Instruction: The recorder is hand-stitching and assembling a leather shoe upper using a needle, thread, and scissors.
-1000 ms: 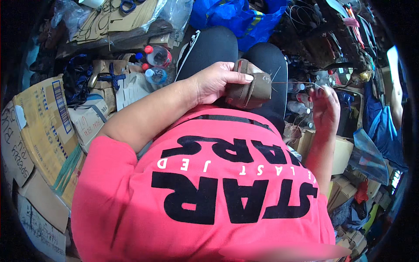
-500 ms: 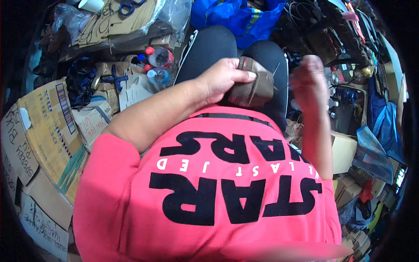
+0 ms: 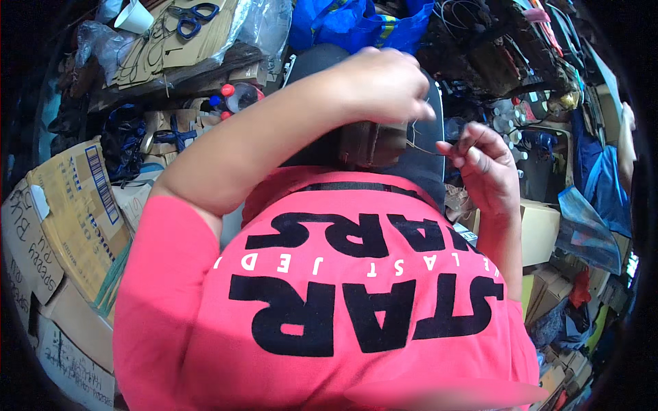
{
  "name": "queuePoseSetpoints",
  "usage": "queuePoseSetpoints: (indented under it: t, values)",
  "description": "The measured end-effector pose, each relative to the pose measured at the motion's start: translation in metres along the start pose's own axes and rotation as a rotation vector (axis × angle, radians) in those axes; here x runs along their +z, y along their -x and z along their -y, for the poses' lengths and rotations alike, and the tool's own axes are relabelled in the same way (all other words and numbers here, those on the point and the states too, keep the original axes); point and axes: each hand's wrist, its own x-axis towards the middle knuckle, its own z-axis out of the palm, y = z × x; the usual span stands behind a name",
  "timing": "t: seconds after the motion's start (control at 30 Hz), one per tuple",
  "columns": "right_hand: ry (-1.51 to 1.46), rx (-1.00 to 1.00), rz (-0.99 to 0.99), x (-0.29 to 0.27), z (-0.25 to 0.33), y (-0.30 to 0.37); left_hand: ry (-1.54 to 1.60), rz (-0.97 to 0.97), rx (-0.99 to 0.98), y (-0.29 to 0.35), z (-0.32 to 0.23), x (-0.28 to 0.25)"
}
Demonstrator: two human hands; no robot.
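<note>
A brown box-shaped piece (image 3: 370, 145), looking like a small leather pouch, rests in my lap against the belt. My left hand (image 3: 389, 83) is above its far side, fingers bent and closed downward; what they hold, if anything, is hidden. A thin brown thread (image 3: 426, 151) runs from the piece's right side to my right hand (image 3: 488, 168), whose thumb and fingertips pinch its end. A pale loop of strand shows just below my left fingertips.
Blue-handled scissors (image 3: 194, 19) and a white cup (image 3: 134, 17) lie on cardboard at far left. A blue bag (image 3: 356, 26) is beyond my knees. Bottles (image 3: 240, 97) stand left of my legs. Cartons (image 3: 75, 205) crowd the left; another box (image 3: 538, 233) is at right.
My left hand has let go of the brown piece's top and risen over its far side. The right hand has come down and inward, and a thread now stretches from it to the piece.
</note>
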Motion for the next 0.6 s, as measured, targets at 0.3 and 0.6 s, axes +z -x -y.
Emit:
queuePoseSetpoints:
  t: [0.3, 0.6]
  values:
    - [0.276, 0.104, -0.008, -0.004, -0.006, 0.023, 0.662, 0.326, -0.005, -0.049, -0.011, 0.007]
    - [0.552, -0.032, -0.147, -0.011, -0.016, -0.035, 0.119, 0.019, 0.239, -0.058, -0.042, -0.010]
